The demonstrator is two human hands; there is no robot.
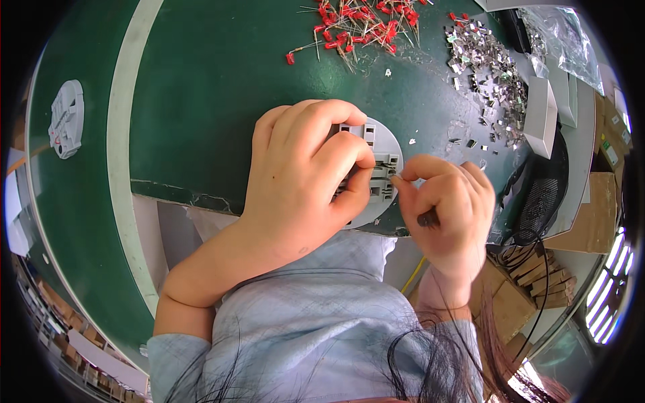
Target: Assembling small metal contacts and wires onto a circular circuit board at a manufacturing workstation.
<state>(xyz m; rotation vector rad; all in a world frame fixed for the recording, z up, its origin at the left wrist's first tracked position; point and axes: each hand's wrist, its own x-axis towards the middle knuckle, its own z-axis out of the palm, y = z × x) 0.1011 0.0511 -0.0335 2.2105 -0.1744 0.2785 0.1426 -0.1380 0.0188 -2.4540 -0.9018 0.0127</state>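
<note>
A light grey round fixture (388, 144) with raised slots and small blocks lies at the table's near edge. My left hand (302, 161) is closed over its left side, with thumb and index finger bent together at the middle slots. Its palm and fingers hide much of the fixture. My right hand (447, 201) is closed at the fixture's right edge, thumb and index fingertips pinched beside the slots. Whatever is in that pinch is too small to make out. A dark, rounded end of a thing (428, 218) shows within the curled right fingers; the rest of it is hidden.
Red two-legged LEDs (363, 27) lie in a heap at the far side of the green table (201, 87). Small metal parts (487, 74) are strewn at far right, near a white box (541, 117) and black mesh (541, 195). Another grey fixture (66, 119) sits far left.
</note>
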